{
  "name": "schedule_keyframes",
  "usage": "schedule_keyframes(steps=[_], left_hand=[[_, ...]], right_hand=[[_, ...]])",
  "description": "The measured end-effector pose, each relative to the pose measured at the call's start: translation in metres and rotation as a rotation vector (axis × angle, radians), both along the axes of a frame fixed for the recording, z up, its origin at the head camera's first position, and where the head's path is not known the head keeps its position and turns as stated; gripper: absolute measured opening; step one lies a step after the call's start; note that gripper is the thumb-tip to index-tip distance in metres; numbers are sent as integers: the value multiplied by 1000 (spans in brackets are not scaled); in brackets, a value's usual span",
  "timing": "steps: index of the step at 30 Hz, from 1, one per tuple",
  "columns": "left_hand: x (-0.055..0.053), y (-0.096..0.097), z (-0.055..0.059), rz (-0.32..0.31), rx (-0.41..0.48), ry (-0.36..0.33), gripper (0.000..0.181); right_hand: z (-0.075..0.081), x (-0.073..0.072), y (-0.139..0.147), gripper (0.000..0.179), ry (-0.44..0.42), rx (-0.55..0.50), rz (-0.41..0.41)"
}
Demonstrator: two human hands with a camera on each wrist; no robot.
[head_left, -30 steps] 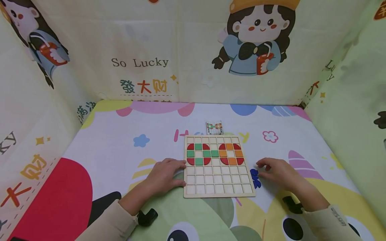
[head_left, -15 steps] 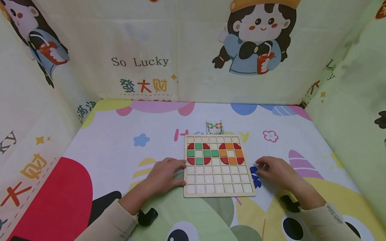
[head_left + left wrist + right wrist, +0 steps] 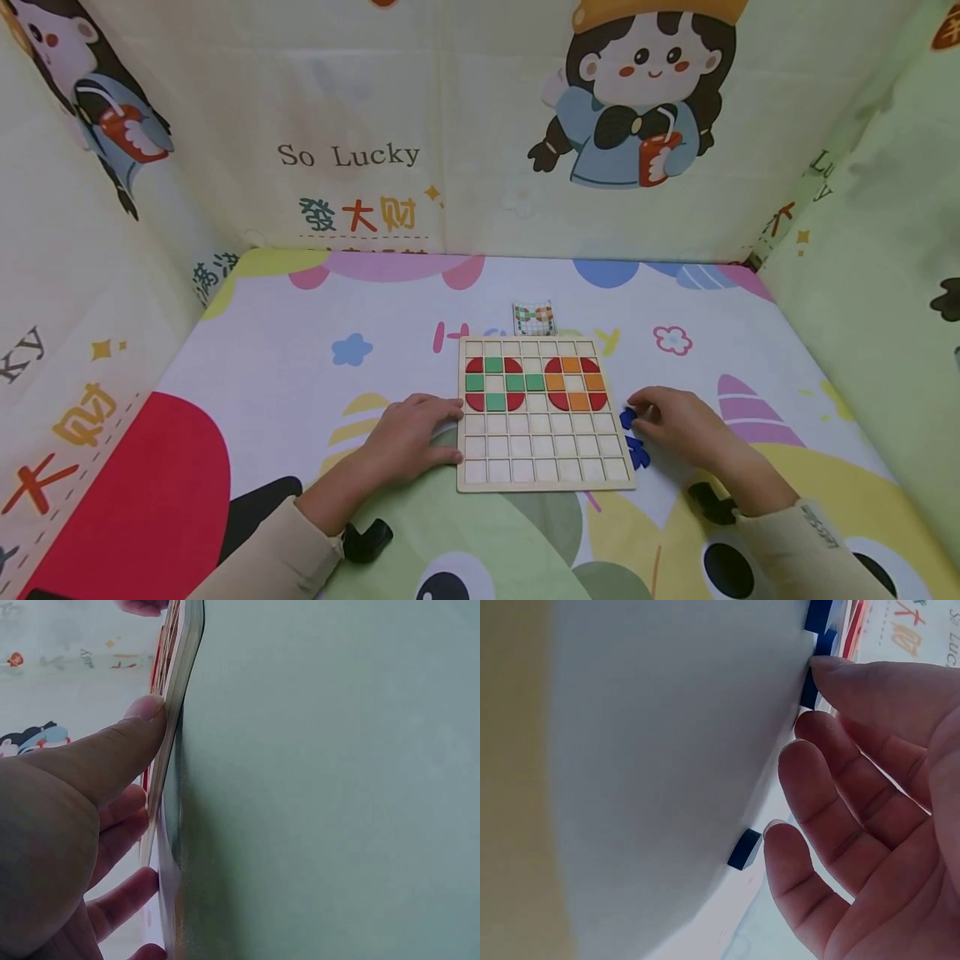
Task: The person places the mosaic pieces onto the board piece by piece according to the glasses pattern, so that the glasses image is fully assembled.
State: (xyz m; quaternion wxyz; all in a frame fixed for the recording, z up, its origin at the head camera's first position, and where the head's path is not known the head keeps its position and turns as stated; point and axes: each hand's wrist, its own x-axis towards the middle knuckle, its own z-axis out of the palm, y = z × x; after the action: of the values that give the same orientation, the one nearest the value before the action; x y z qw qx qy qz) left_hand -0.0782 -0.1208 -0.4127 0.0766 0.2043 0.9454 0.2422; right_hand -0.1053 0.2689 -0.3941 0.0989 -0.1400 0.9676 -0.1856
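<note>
My left hand [image 3: 408, 437] rests against the left edge of a square wooden grid board [image 3: 536, 448], with its thumb [image 3: 124, 739] pressing the rim in the left wrist view. Red, green and orange tiles fill some upper cells and form two rings joined by a green tile [image 3: 534, 382]. At the board's right edge my right hand [image 3: 678, 421] pinches at a small blue tile [image 3: 627, 418]; its thumb [image 3: 855, 686] lies on blue in the right wrist view, and the index fingertip is hidden there. More blue tiles [image 3: 638, 454] lie just nearer to me.
Behind the board stands a small pattern card [image 3: 533, 318] showing a similar coloured design. A printed cloth [image 3: 405, 308] covers the table, with patterned fabric walls [image 3: 480, 125] at the back and sides. In the right wrist view one blue tile [image 3: 745, 850] lies apart from the others.
My right hand has shifted slightly left and away from me, and the upper blue tile has slid with it, apart from the lower ones. The left hand and board have stayed still.
</note>
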Motion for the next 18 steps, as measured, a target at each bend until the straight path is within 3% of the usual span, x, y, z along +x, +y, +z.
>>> schedule_keyframes(steps=[18], left_hand=[[1, 0, 1, 8, 2, -8, 58]], right_hand=[[4, -7, -6, 28, 5, 10, 6]])
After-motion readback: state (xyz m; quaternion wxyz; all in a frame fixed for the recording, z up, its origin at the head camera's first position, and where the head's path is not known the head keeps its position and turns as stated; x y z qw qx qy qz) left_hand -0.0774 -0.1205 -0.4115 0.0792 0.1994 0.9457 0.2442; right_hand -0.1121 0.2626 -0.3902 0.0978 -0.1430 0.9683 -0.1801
